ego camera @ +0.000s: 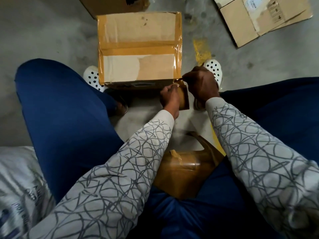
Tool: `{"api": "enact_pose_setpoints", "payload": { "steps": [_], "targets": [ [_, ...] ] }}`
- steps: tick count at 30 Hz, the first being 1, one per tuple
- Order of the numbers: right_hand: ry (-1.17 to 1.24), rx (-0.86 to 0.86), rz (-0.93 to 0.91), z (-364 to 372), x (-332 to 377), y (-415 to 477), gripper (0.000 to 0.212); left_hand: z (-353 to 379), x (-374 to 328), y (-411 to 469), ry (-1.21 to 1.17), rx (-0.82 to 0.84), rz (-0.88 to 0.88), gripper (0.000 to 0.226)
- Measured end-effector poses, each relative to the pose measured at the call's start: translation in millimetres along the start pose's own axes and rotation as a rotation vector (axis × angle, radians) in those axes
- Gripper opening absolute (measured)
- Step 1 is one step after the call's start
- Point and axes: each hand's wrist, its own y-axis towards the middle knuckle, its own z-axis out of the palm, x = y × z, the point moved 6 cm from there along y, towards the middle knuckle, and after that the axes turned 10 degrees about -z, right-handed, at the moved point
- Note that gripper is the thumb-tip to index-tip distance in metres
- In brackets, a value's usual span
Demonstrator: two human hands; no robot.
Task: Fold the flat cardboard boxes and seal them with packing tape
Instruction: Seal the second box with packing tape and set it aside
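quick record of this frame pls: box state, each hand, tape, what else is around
box: cardboard box on the floor, top flaps closed, brown tape along the seam and edges
left: left hand holds a tape roll at the box's near right corner
right: right hand, fingers curled at the tape strip by that corner; what it pinches is unclear
spare: second tape roll in the lap
pending: flat cardboard far right, unfolded

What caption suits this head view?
The left hand holds a tape roll while the right hand pinches the tape end at the cardboard box near right corner.
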Motion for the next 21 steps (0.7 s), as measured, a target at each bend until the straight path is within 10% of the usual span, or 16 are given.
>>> {"api": "enact_pose_setpoints", "payload": {
  "steps": [13,21],
  "targets": [
    [-0.087,0.201,-0.173,15,5,2,0.019,-18,-1,-11,0.073,-0.085,0.042,0.025],
    [-0.044,0.172,0.025,10,-8,-21,0.025,-30,4,-17,0.115,-0.1,0.034,0.027]
  ]
}}
